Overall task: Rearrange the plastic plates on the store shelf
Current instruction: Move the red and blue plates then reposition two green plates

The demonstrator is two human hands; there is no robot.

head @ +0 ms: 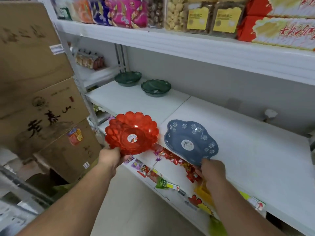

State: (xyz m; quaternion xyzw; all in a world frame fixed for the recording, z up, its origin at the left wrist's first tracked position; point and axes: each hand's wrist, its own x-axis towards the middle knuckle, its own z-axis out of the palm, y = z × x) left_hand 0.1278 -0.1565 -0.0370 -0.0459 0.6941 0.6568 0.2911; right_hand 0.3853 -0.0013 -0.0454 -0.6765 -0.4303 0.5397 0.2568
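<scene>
My left hand point(112, 157) grips the near rim of a red scalloped plastic plate point(131, 132), held in the air just off the front edge of the white shelf point(238, 150). My right hand point(211, 169) pinches the near rim of a blue flower-shaped plate point(190, 141) with white blossom marks, tilted over the shelf's front edge. Both plates carry a round sticker in the middle. Two dark green plates point(128, 78) point(156, 87) stand at the back left of the same shelf, side by side.
Stacked cardboard boxes point(42, 99) rise close on the left. An upper shelf point(187, 43) full of snack packs and jars overhangs. Wrapped sweets and price tags point(170, 167) line the lower shelf's edge under the plates. A small white object point(270, 114) sits at the back right.
</scene>
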